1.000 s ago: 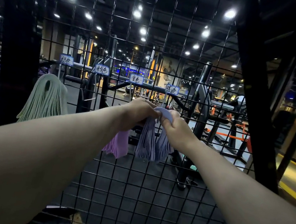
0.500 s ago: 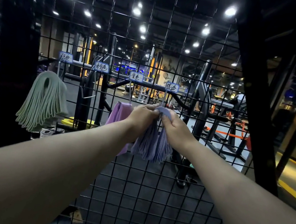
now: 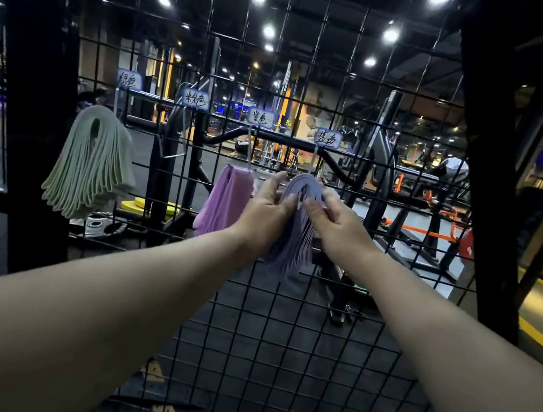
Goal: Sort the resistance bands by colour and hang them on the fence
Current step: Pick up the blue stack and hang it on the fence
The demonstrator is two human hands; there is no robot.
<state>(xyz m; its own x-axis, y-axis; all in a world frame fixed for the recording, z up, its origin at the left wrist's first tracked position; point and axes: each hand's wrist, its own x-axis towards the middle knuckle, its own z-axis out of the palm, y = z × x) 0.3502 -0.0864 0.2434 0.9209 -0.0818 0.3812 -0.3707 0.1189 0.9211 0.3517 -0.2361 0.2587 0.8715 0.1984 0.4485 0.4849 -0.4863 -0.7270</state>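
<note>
A black wire-mesh fence [image 3: 281, 328] fills the view, with several small blue colour labels [image 3: 328, 139] clipped along one wire. A bundle of blue-violet resistance bands [image 3: 294, 243] drapes over a hook under the rightmost label. My left hand [image 3: 267, 212] grips the bundle's left side near its top. My right hand [image 3: 340, 222] pinches its right side with thumb and fingers. Left of it a pink-purple bundle [image 3: 224, 199] hangs from its hook. A thick pale green bundle [image 3: 90, 164] hangs at the far left.
An empty hook [image 3: 182, 138] hangs under the second label, between the green and pink bundles. Thick black posts [image 3: 38, 106] stand at the left and right of the mesh. Gym machines and yellow weight plates [image 3: 149, 205] lie behind the fence.
Both hands, holding the blue-violet bundle, have shifted a little to the right along the fence, and the pink bundle now shows fully beside my left hand. The view has tilted up slightly.
</note>
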